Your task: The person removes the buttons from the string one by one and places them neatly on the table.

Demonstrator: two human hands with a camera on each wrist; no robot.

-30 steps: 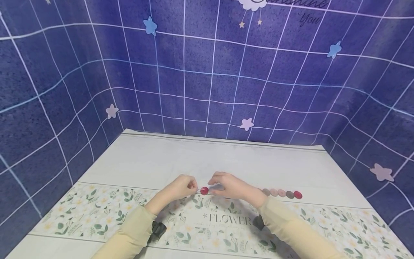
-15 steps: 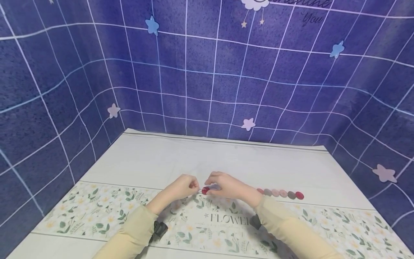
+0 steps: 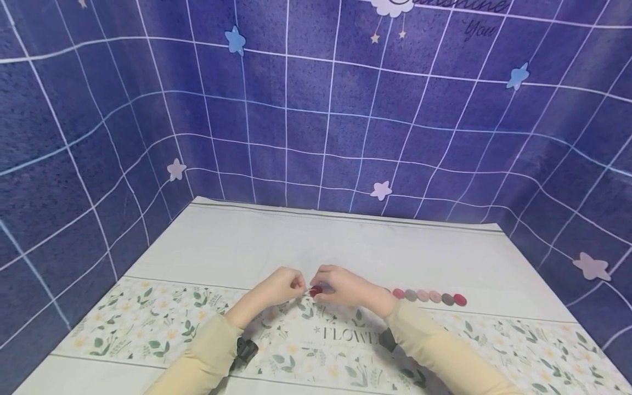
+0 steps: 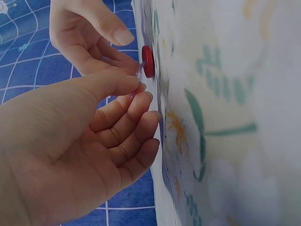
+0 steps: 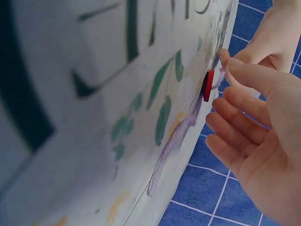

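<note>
My two hands meet at the middle of the table over a small red disc (image 3: 316, 291). My left hand (image 3: 296, 284) pinches a thin pale thread end (image 4: 138, 75) between thumb and forefinger, right beside the disc (image 4: 148, 61). My right hand (image 3: 322, 286) holds the disc (image 5: 208, 85) at its fingertips, with its other fingers loose. In the right wrist view a lilac cord (image 5: 171, 150) trails from the disc along the cloth. How the thread passes through the disc is hidden.
A row of several pink, grey and red discs (image 3: 429, 297) lies on the cloth to the right of my right hand. The floral tablecloth (image 3: 148, 323) covers the table. Blue grid walls (image 3: 316, 137) close in the back and both sides.
My hands have drawn closer together. The red disc, which lay in the gap between them, is now under my right fingertips.
</note>
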